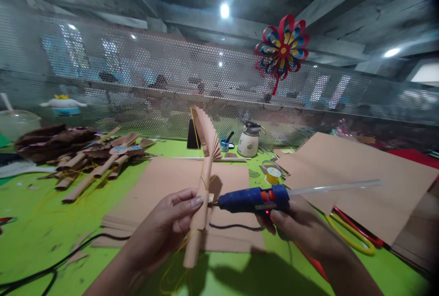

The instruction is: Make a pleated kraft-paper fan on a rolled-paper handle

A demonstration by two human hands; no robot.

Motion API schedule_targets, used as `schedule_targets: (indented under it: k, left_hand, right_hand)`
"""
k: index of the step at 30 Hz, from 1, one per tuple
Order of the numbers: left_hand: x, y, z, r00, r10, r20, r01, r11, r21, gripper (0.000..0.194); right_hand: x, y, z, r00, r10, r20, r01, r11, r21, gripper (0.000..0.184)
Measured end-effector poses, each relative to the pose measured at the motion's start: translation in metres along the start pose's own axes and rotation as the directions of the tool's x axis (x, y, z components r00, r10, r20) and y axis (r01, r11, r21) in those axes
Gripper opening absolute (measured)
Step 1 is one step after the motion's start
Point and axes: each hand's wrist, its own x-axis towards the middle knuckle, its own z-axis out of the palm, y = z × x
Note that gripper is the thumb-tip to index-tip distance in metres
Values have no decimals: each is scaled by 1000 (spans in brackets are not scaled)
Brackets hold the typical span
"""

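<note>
My left hand (pixel 174 213) grips a brown paper craft piece (pixel 202 181) by its rolled tube handle, thumb on the near side. A pleated fan of the same paper tops the tube, and yellow string hangs along it. In my right hand (pixel 295 225) is a blue hot glue gun (pixel 254 199) with a red light lit on it and a long clear glue stick out of its back. The gun's nozzle points left at a small paper flap on the tube; whether it touches cannot be made out. Below lies a stack of brown paper sheets (pixel 144 195).
Several similar paper pieces (pixel 103 158) are piled at left. A yellow string spool (pixel 273 175), a jar (pixel 249 140) and large brown paper (pixel 343 172) stand or lie behind and right. Scissors with yellow and red handles (pixel 356 241) lie at right. A black cable (pixel 68 257) crosses the green table.
</note>
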Motion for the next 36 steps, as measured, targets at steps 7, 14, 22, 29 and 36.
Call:
schedule_targets:
  k: [7, 14, 22, 29, 36]
  left_hand:
    - [1, -1, -3, 995, 40, -87, -39, 999, 13, 10]
    - [1, 2, -2, 995, 30, -97, -25, 999, 44, 10]
    - [1, 3, 1, 994, 14, -109, -15, 1000, -15, 8]
    - [0, 5, 1, 992, -8, -129, 6, 1000, -16, 9]
    - [-2, 7, 7, 986, -9, -169, 1, 999, -44, 9]
  right_hand:
    - [-7, 4, -3, 997, 13, 80, -14, 1000, 7, 36]
    - [-6, -2, -7, 995, -46, 85, 43, 998, 41, 39]
    - [-2, 0, -2, 999, -25, 20, 26, 999, -19, 38]
    - [-5, 4, -2, 996, -11, 91, 10, 1000, 10, 36]
    - [-2, -1, -4, 997, -34, 65, 27, 994, 110, 44]
